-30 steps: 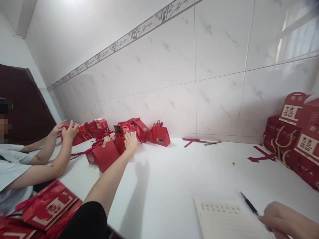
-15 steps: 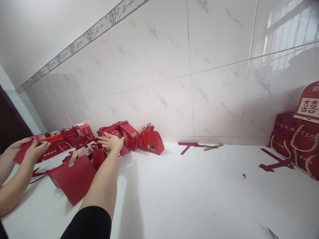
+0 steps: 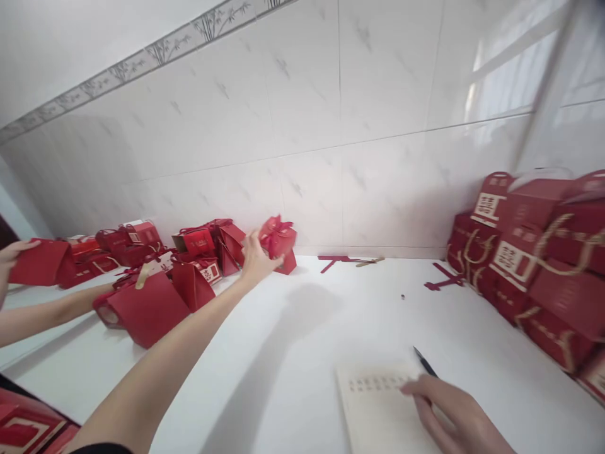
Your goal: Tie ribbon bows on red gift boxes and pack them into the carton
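My left hand (image 3: 259,257) reaches to the far side of the table, with fingers and thumb closed around a small red gift box (image 3: 288,261) by the wall. A ribbon-like bow shows at the box's top, blurred. My right hand (image 3: 454,413), smeared by motion, lies over the right part of a cream notebook (image 3: 366,410) with rows of writing; its fingers pinch together on the page. A dark pen (image 3: 425,362) lies just beyond that hand, partly covered by it. Left of my left hand sit several more red boxes (image 3: 193,243) and a larger red box (image 3: 151,309).
At the left, another person's hand (image 3: 9,255) holds a red piece (image 3: 40,261). Red gift bags with rope handles (image 3: 562,277) are stacked at the right. Dark red strips (image 3: 333,260) lie along the tiled wall (image 3: 312,126). A red patterned item (image 3: 28,425) is at the lower left.
My left hand has moved right, from the pile to the small red box by the wall. My right hand and the notebook have come into view. The view has swung right.
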Available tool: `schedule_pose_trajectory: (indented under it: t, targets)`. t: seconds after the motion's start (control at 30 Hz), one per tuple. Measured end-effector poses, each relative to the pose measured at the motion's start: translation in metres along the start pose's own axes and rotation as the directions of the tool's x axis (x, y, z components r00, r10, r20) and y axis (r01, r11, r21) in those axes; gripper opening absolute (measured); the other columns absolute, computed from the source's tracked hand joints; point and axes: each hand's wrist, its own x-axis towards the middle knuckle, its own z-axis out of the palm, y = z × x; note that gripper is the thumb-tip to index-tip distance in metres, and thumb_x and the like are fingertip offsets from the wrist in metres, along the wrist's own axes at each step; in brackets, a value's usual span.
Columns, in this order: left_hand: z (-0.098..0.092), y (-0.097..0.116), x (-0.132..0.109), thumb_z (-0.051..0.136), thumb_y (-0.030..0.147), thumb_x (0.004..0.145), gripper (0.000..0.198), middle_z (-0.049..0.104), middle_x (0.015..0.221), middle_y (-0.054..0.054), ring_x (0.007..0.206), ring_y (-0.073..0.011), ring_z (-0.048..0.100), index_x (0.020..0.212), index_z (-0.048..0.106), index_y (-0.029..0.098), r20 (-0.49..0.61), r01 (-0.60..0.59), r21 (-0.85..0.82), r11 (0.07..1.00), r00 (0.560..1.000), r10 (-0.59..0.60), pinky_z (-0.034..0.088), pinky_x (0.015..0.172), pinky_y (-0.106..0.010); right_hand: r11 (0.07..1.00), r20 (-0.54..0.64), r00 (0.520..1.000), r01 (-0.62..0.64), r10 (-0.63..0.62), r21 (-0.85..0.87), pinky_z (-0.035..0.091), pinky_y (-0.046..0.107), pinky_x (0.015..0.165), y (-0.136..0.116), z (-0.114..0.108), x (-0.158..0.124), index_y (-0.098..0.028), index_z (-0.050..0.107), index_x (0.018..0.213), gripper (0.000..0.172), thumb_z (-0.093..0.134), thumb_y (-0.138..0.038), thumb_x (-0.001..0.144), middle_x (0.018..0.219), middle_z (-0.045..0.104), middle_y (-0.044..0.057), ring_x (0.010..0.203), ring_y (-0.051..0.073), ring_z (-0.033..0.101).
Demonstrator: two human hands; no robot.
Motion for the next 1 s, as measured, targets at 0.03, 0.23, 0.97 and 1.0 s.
schedule_pose_trajectory:
  t: [0.03, 0.23, 0.97, 1.0]
  targets:
    - [0.006, 0.02, -0.015, 0.073, 0.029, 0.057, 0.091, 0.035, 0.128, -0.017, 0.124, -0.0333, 0.036, 0.131, 0.023, 0.017, 0.03, -0.093, -0.13, 0.987, 0.995, 0.098, 0.035, 0.099, -0.05, 0.999, -0.004, 0.999, -0.04, 0.04, 0.03, 0.049, 0.023, 0.055, 0.0, -0.003, 0.008, -0.025, 0.06, 0.092, 0.016, 0.044, -0.023, 0.088, 0.072, 0.063, 0.001, 0.062, 0.016, 0.061]
    - [0.044, 0.14, -0.115, 0.066, 0.02, 0.054, 0.096, 0.031, 0.129, -0.016, 0.124, -0.0339, 0.034, 0.135, 0.014, 0.02, 0.045, -0.321, -0.587, 0.743, 0.904, 0.426, 0.037, 0.098, -0.051, 0.789, -0.183, 0.823, -0.415, 0.538, 0.453, 0.05, 0.033, 0.071, 0.029, -0.014, 0.062, -0.019, 0.059, 0.101, 0.043, 0.042, -0.055, 0.085, 0.104, 0.061, 0.011, 0.095, 0.024, 0.057]
    - [0.032, 0.162, -0.147, 0.054, 0.044, 0.08, 0.065, 0.024, 0.148, -0.008, 0.139, -0.0291, 0.012, 0.135, 0.027, 0.026, 0.401, 0.084, -0.798, 0.597, 0.814, 0.42, 0.017, 0.112, -0.052, 0.672, -0.142, 0.751, -0.469, 0.645, 0.574, 0.047, 0.029, 0.063, 0.019, -0.024, 0.06, -0.018, 0.054, 0.068, 0.04, 0.067, -0.055, 0.065, 0.071, 0.059, 0.002, 0.069, 0.017, 0.055]
    - [0.032, 0.164, -0.148, 0.051, 0.043, 0.083, 0.057, 0.028, 0.146, -0.008, 0.139, -0.0267, 0.015, 0.132, 0.03, 0.026, 0.407, 0.127, -0.793, 0.596, 0.838, 0.363, 0.018, 0.113, -0.05, 0.666, -0.139, 0.747, -0.471, 0.65, 0.578, 0.047, 0.029, 0.063, 0.02, -0.023, 0.06, -0.018, 0.054, 0.068, 0.04, 0.067, -0.055, 0.064, 0.07, 0.059, 0.002, 0.068, 0.017, 0.055]
